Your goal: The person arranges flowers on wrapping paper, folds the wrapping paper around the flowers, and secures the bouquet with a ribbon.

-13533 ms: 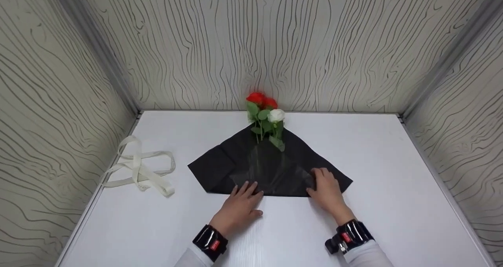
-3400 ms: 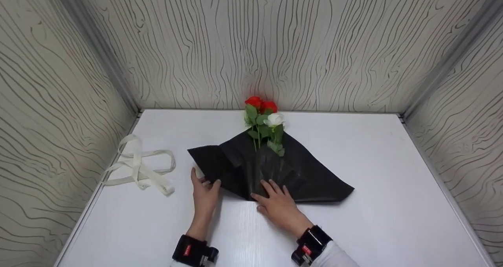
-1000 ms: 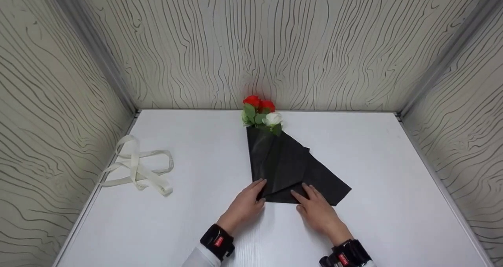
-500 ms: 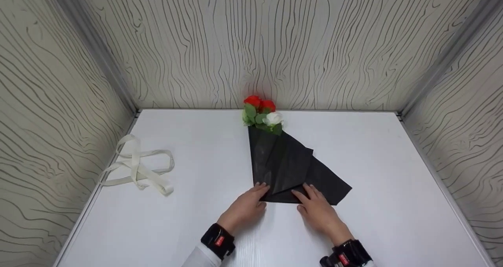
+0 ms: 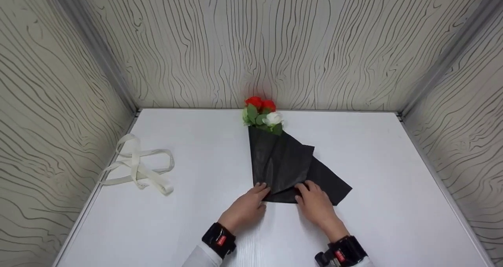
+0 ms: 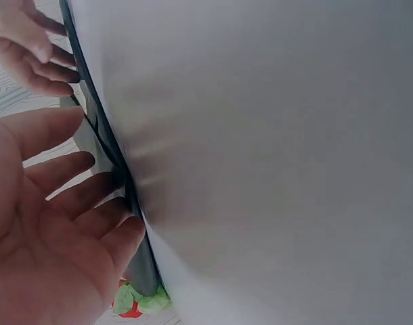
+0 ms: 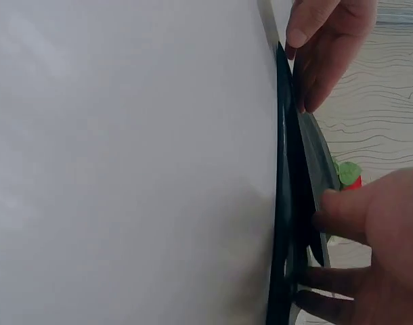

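Black wrapping paper lies folded around a small bunch of flowers, its left side brought over to the right as a flap. Red roses, a white rose and green leaves show above it; their stems are hidden. My left hand rests its fingertips on the lower left of the fold, palm raised in the left wrist view. At the flap's lower edge is my right hand, its fingertips touching the paper. In the right wrist view the thumb stands apart from the fingers.
A loosely looped cream ribbon lies on the left of the white table. The right part of the paper is spread flat. Wood-grain patterned panels stand behind and at both sides.
Earlier the paper lay spread with the left corner lifted; the left side has since been folded over the stems. In the last half second the right fingers drew in to the flap's edge.
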`<state>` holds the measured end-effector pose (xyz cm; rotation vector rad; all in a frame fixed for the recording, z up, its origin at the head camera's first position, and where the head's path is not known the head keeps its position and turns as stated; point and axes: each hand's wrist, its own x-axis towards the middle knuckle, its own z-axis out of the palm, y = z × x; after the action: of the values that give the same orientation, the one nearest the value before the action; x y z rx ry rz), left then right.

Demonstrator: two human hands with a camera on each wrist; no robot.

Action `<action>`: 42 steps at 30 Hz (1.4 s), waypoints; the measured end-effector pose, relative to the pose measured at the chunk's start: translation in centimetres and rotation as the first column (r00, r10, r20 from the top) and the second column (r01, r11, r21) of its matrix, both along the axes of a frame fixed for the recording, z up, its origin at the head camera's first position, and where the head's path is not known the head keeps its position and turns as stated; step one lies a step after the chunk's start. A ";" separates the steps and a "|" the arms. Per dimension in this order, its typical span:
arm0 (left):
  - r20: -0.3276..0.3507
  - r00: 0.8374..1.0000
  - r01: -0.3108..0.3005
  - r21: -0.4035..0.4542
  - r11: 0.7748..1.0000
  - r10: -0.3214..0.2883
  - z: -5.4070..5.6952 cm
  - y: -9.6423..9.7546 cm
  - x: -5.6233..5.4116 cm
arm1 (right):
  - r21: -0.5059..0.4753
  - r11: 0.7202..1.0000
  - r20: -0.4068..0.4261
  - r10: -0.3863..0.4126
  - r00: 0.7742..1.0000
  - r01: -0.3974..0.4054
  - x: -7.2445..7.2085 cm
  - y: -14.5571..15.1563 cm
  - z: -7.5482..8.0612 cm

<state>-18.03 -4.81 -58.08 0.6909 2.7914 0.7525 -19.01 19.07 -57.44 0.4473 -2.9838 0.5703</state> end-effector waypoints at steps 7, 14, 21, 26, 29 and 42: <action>-0.047 0.999 0.010 -0.041 0.999 -0.012 0.2 0.4 0.1 | -0.076 0.996 -0.244 -0.069 0.967 0.052 -1.6 -2.5 0.3; -0.068 0.997 0.027 -0.105 0.994 -0.035 0.4 0.9 1.0 | -0.031 0.995 -0.141 0.086 0.986 -0.092 -1.4 -3.6 -0.3; -0.118 0.990 0.062 -0.162 0.985 -0.081 0.8 1.1 2.4 | 0.015 0.986 -0.039 0.165 0.986 -0.164 -0.5 -3.4 -0.9; -0.140 0.983 0.087 -0.193 0.977 -0.115 1.2 1.2 3.5 | 0.031 0.983 0.010 0.181 0.983 -0.181 0.1 -3.0 -1.0; -0.154 0.977 0.111 -0.226 0.968 -0.148 1.5 1.2 4.1 | 0.037 0.981 0.024 0.191 0.981 -0.192 0.4 -2.6 -1.1; -0.280 0.949 0.075 -0.247 0.966 -0.145 0.4 0.2 1.2 | 0.035 0.980 0.109 0.190 0.976 -0.195 0.7 -2.3 -1.3</action>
<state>-16.78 -4.65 -57.72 0.9751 3.0031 0.3116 -18.36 16.73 -58.76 0.7391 -3.0794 0.5586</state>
